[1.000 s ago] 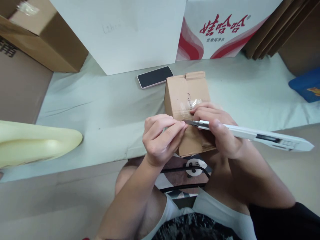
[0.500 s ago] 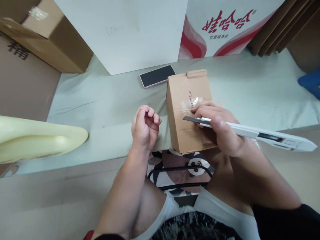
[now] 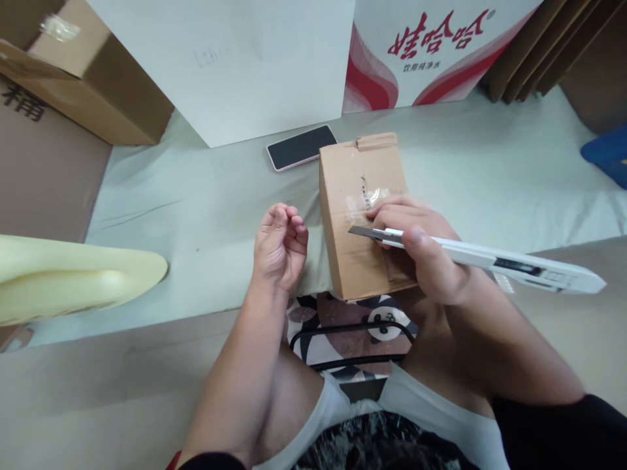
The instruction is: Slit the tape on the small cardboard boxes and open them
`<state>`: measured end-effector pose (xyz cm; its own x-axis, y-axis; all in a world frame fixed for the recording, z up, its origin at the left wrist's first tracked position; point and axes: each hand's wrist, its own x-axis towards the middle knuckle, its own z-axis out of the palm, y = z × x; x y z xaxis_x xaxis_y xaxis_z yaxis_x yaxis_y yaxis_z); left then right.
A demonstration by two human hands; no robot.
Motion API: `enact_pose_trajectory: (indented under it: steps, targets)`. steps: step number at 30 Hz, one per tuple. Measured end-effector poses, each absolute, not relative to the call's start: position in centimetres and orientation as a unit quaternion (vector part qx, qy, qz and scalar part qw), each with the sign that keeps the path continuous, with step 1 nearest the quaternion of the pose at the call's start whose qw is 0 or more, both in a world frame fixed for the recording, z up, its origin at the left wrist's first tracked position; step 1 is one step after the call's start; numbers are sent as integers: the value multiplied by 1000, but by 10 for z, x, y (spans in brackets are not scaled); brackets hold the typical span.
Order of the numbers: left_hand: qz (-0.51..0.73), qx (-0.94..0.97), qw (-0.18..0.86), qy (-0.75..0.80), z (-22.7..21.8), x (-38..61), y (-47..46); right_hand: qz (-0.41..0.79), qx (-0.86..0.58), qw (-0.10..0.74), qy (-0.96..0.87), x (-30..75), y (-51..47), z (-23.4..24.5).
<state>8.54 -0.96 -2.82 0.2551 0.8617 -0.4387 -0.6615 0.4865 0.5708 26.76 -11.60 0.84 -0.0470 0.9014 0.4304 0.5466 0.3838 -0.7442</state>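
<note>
A small brown cardboard box (image 3: pixel 356 189), sealed with clear tape, lies on a pale sheet (image 3: pixel 206 215) in front of me. My right hand (image 3: pixel 421 251) grips a long white utility knife (image 3: pixel 494 262). The knife's blade is out and points left over the box top. To the left of the box hovers my left hand (image 3: pixel 278 247), its fingers curled into a loose fist with nothing in them, a short gap from the box's side.
A phone (image 3: pixel 302 147) lies face up behind the box. A big white carton (image 3: pixel 235 65) and a red-and-white printed carton (image 3: pixel 431 52) stand at the back. Brown cartons (image 3: pixel 83 72) sit at left, a pale yellow plastic object (image 3: pixel 73 277) at the near left.
My left hand let go of the knife's blade tip and drew back to the left, curling shut. The right hand stays on the box with the knife.
</note>
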Motion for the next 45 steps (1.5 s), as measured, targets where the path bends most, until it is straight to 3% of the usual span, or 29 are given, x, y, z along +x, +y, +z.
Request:
enact_pose_trajectory:
  steps: [16, 25, 34, 41, 45]
  targets:
    - [516, 231, 785, 253, -55, 77, -7, 204, -523, 451, -694, 267, -116, 9]
    - [512, 195, 757, 357, -42, 82, -7, 212, -524, 455, -688, 268, -117, 8]
    - [507, 204, 757, 359, -42, 80, -7, 203, -528, 446, -694, 268, -117, 9]
    - [534, 313, 724, 305, -30, 67, -16, 191, -508, 449, -710, 273, -115, 7]
    - [443, 413, 728, 321, -28, 36, -27, 195, -494, 427, -732, 279, -114, 5]
